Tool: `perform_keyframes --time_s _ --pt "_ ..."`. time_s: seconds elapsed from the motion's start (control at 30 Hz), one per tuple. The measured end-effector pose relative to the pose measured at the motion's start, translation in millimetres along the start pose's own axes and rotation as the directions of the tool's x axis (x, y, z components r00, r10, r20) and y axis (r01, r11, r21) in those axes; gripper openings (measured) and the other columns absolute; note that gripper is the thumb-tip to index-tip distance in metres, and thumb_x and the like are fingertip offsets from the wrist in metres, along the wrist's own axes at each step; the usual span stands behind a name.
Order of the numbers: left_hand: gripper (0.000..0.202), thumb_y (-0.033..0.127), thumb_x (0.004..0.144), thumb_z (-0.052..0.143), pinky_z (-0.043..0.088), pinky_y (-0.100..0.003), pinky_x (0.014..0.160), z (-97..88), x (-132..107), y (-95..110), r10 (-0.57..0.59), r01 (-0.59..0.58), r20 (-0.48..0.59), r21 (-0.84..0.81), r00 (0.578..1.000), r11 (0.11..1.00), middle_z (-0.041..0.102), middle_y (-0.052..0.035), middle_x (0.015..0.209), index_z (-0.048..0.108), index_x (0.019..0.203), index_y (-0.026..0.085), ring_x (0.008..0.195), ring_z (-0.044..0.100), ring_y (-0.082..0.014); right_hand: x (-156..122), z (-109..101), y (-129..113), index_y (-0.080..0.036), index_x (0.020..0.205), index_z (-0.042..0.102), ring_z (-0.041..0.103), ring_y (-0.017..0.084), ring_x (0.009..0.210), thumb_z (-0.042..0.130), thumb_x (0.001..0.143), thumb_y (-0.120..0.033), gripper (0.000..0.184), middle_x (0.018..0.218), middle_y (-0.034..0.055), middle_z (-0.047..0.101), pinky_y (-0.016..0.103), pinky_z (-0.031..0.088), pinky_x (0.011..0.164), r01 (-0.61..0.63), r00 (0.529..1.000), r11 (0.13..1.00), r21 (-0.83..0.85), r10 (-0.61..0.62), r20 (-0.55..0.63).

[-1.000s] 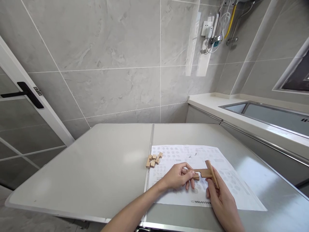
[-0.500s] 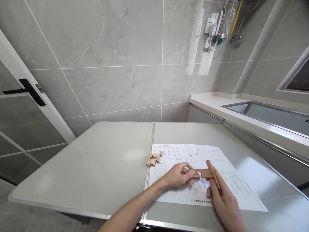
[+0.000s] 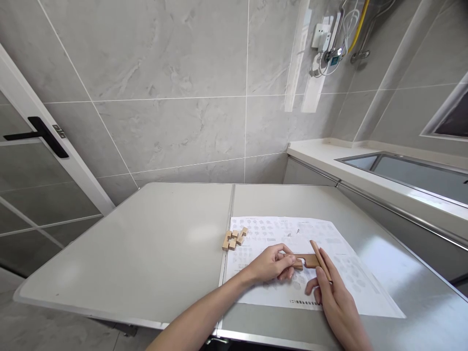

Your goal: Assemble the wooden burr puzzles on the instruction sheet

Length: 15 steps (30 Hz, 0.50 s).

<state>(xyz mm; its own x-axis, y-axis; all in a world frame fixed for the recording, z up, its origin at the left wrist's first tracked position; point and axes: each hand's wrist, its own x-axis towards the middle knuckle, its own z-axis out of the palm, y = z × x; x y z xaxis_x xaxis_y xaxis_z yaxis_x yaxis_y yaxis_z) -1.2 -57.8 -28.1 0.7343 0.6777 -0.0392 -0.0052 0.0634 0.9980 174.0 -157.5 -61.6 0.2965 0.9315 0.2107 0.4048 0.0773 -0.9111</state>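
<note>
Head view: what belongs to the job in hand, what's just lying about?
In the job:
wooden pieces, held in left hand and right hand
printed sheet under the hands
small wooden blocks at the sheet's left edge (probably)

Just about:
black door handle
wall socket
yellow pipe
white counter

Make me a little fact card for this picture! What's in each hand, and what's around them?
Left hand: fingers holding one end of a flat wooden piece
Right hand: holding a wooden bar, at the flat piece's other end
Small blocks: wooden, clustered by the paper's far left corner
Paper: white, printed, beneath the hands
Table: pale grey
</note>
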Motion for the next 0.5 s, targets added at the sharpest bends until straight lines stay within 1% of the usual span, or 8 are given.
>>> perform_keyframes --time_s 0.1,0.23,0.3,0.4,0.5 --pt "0.053 0.07 0.087 0.07 0.036 -0.026 0.052 -1.3 0.8 1.0 -0.01 0.01 0.01 -0.047 1.0 0.999 0.062 0.0039 0.06 0.055 0.092 0.02 0.047 0.048 -0.0098 0.0 -2.1 -1.5 -0.026 0.167 0.035 0.053 0.018 0.048 0.036 0.109 -0.061 0.068 0.063 -0.0031 0.063 0.03 0.052 0.055 -0.033 0.999 0.999 0.038 0.033 0.003" --pt "0.055 0.072 0.084 0.073 0.035 -0.026 0.051 -2.0 1.5 1.0 -0.01 0.011 0.016 -0.077 1.0 0.997 0.063 0.0039 0.06 0.055 0.091 0.02 0.046 0.047 -0.0094 0.7 -4.2 -6.1 -0.026 0.164 0.042 0.058 0.018 0.051 0.04 0.106 -0.065 0.07 0.075 0.0004 0.069 0.03 0.054 0.055 -0.046 0.999 0.994 0.101 0.046 0.002" --pt "0.055 0.072 0.083 0.074 0.035 -0.026 0.051 -1.9 1.7 0.6 -0.003 0.005 0.019 -0.096 1.0 0.995 0.063 0.004 0.06 0.054 0.089 0.02 0.045 0.047 -0.0092 1.0 -4.6 -7.3 -0.026 0.163 0.044 0.059 0.018 0.052 0.042 0.105 -0.066 0.071 0.077 0.0016 0.071 0.031 0.054 0.055 -0.051 0.999 0.991 0.123 0.051 0.0" --pt "0.055 0.071 0.082 0.075 0.035 -0.026 0.051 -1.9 1.9 -0.4 -0.002 0.005 0.024 -0.114 1.0 0.993 0.063 0.0039 0.06 0.054 0.089 0.02 0.046 0.048 -0.0092 1.4 -4.6 -7.6 -0.026 0.163 0.044 0.059 0.018 0.053 0.043 0.104 -0.066 0.071 0.076 0.0016 0.07 0.031 0.054 0.054 -0.054 0.999 0.989 0.138 0.054 0.01" --pt "0.055 0.07 0.083 0.074 0.036 -0.026 0.052 -2.1 2.0 -1.2 -0.002 0.005 0.034 -0.117 0.999 0.993 0.064 0.0037 0.06 0.055 0.091 0.02 0.046 0.049 -0.0094 1.6 -4.3 -7.2 -0.027 0.165 0.04 0.061 0.019 0.055 0.042 0.105 -0.067 0.072 0.082 0.0026 0.072 0.032 0.054 0.055 -0.059 0.998 0.986 0.159 0.055 0.028"
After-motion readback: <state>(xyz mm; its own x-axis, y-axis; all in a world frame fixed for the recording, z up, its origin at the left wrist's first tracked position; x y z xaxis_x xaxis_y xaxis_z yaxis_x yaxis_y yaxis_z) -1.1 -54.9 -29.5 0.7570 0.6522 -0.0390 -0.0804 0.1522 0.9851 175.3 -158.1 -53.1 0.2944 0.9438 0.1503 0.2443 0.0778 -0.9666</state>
